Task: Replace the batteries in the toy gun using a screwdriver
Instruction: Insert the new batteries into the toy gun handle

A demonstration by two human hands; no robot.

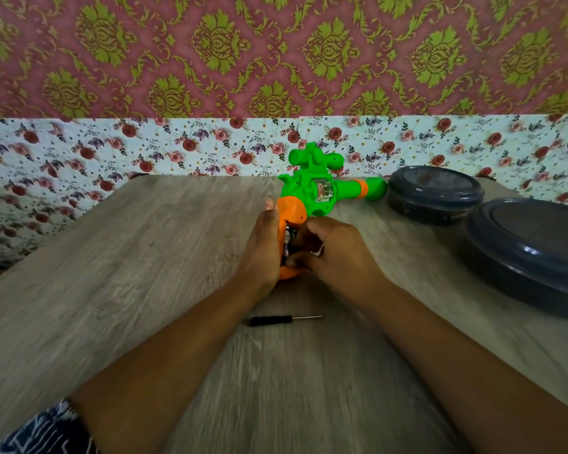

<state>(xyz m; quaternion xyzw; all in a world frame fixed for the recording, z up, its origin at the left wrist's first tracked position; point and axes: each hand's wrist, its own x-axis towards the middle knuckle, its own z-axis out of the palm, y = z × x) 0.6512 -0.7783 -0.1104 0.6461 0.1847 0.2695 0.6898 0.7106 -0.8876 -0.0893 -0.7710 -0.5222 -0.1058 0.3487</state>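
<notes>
We've got the toy gun (312, 191) flat on the counter (145, 273), battery bay in the orange handle open. Left hand (263, 247) steadies it with straight fingers, right hand (328, 253) pinches a battery (287, 245) there. Screwdriver (284, 320) lies near us; closing up remains.

Two bare forearms come in from the lower edge of the frame, with no watch, ring or bracelet visible on either. At the lower left corner, a bit of sleeve (43, 430) shows at the left arm: dark blue cloth with a white line pattern. The right arm is uncovered as far as the frame shows.
</notes>
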